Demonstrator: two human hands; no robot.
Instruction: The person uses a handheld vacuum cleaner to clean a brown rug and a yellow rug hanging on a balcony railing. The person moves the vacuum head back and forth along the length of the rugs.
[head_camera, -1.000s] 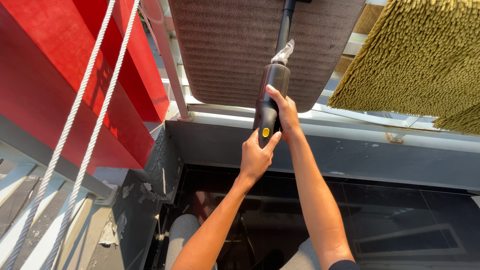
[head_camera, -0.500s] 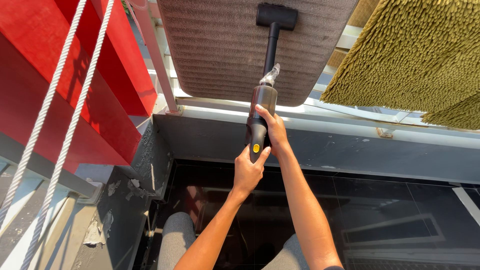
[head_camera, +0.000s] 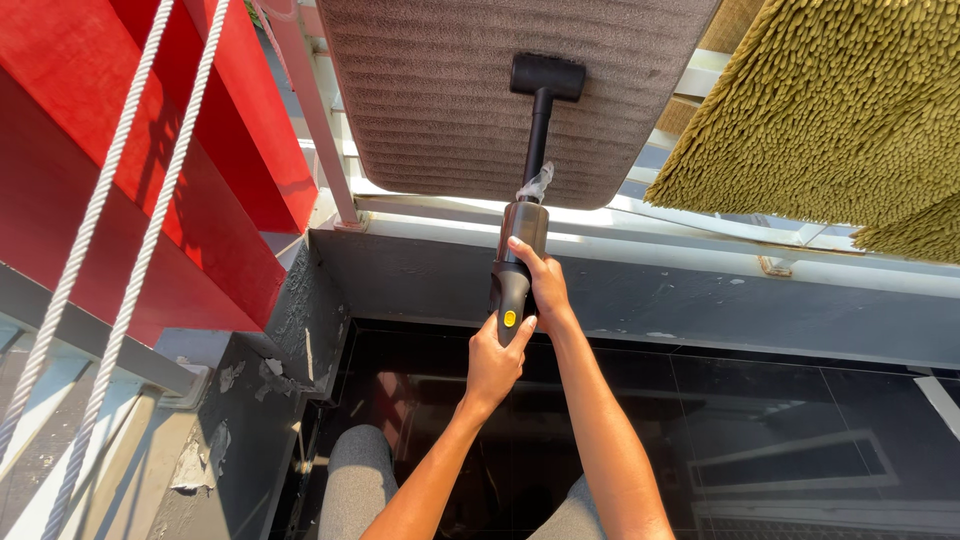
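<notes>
Black vacuum handle (head_camera: 512, 290) inside both hands' fingers (head_camera: 528, 258).

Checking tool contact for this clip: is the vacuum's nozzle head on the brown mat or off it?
On it: the black nozzle head lies flat against the ribbed brown mat hung over the railing.

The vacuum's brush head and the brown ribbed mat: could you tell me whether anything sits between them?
Nothing visible does. The black brush head lies against the brown ribbed mat, and both hands, left and right, grip the handheld vacuum below it.
</notes>
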